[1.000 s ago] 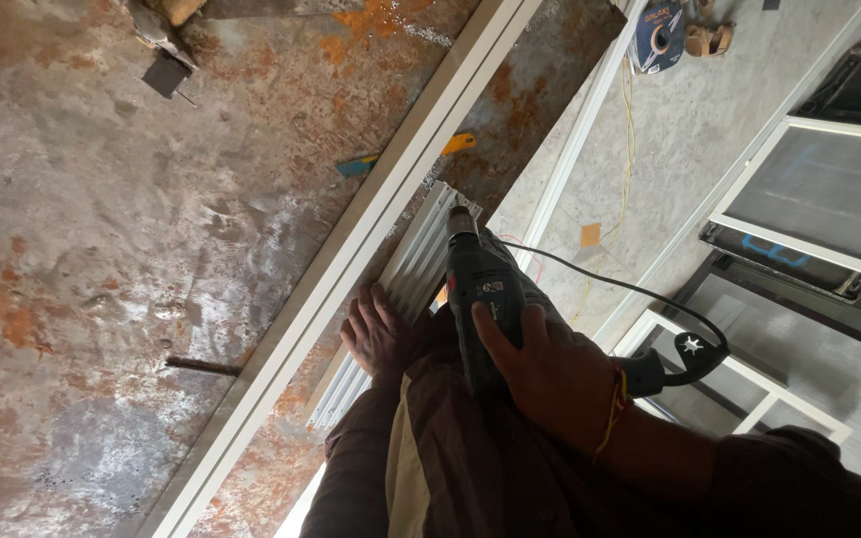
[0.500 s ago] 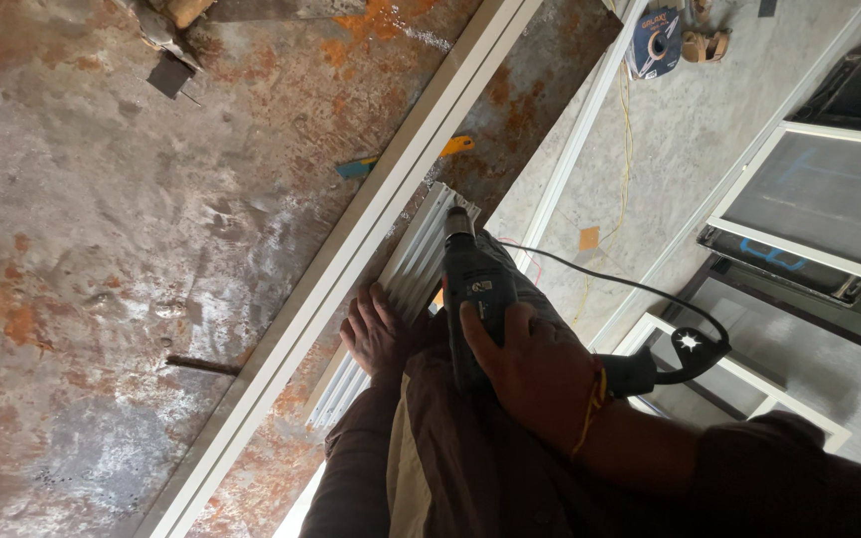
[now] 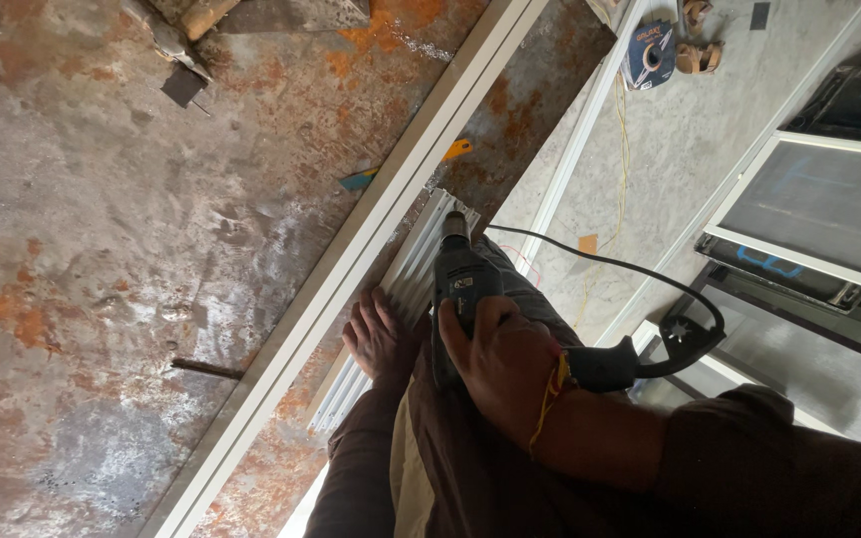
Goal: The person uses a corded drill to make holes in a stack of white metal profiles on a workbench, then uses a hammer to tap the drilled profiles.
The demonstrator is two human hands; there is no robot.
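Little has shifted: right hand (image 3: 505, 364) still wraps the dark corded electric drill (image 3: 458, 289), bit on ribbed white metal strip (image 3: 413, 281); left hand (image 3: 379, 337) lies flat beside it, on the rusty table (image 3: 102, 249).

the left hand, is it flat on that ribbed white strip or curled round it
Flat. The left hand lies palm down, fingers spread, on the ribbed white strip, while the right hand grips the drill.

place: metal-frame workshop, I'd say | bench: my rusty steel worktable (image 3: 102, 249) with long white aluminium profiles (image 3: 351, 269) lying across it | floor: bare concrete (image 3: 670, 139), glazed window frames (image 3: 829, 209), tape roll (image 3: 648, 55) | tool: corded drill (image 3: 460, 289)
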